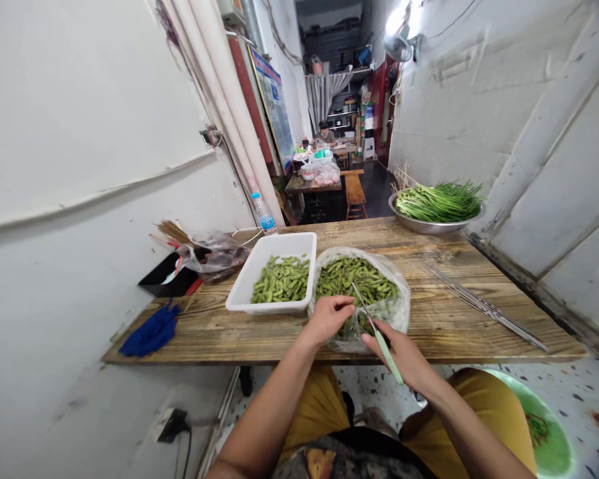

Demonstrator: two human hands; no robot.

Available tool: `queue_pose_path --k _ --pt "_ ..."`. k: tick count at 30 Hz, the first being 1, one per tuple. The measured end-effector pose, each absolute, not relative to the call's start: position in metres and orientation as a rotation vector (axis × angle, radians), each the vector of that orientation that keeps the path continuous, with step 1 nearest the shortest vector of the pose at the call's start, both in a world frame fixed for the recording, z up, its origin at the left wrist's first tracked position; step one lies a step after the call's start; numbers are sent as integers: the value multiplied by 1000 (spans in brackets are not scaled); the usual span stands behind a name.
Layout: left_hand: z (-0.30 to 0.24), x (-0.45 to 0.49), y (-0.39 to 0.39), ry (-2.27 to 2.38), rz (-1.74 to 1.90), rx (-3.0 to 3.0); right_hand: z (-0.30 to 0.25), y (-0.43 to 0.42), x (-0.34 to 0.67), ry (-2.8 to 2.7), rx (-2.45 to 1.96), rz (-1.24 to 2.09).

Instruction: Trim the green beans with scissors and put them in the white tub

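Note:
My right hand [404, 356] is closed around scissors [388, 357] with a light green handle; their thin metal blades point forward over a clear plastic bag [403, 299]. That bag lies spread open on the table, full of green soybean pods [354, 273]. At its near left edge is my left hand [329, 317], thumb and fingers pinched together close to the blades. Whatever sits between those fingertips is too small to make out. Left of the bag stands a white plastic tub [237, 296] with more soybean pods [282, 278] inside.
On the wooden table [444, 332] lie metal skewers [489, 306], right, and a blue cloth [152, 329], left. A black box [167, 283], a water bottle [264, 216] and a metal bowl of green stalks [436, 226] stand farther back. A person [324, 135] sits in the background.

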State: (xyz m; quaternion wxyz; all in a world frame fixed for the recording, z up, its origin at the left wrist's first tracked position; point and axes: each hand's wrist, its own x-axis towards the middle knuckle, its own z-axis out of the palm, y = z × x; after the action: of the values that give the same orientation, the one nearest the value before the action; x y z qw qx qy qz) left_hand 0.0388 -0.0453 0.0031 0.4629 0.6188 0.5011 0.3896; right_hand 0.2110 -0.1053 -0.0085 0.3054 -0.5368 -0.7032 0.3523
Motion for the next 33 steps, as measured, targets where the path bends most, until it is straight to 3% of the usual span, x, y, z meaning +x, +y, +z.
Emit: queue_pose_path --k 9,17,26,30,33 --pt "2 34 -47 1160 1008 1354 -9 -105 211 -1842 -1433 902" --pt "9 40 -49 954 1199 843 -19 -113 199 -1434 -1222 1535" --pt "0 57 -57 1034 1240 867 -1 -114 195 -1498 -1228 1505" --pt "-4 39 -51 1187 1312 997 -8 -112 190 -1351 -1315 1598" --pt "3 6 -39 1594 1518 1311 -18 -111 192 -1245 -1302 1604"
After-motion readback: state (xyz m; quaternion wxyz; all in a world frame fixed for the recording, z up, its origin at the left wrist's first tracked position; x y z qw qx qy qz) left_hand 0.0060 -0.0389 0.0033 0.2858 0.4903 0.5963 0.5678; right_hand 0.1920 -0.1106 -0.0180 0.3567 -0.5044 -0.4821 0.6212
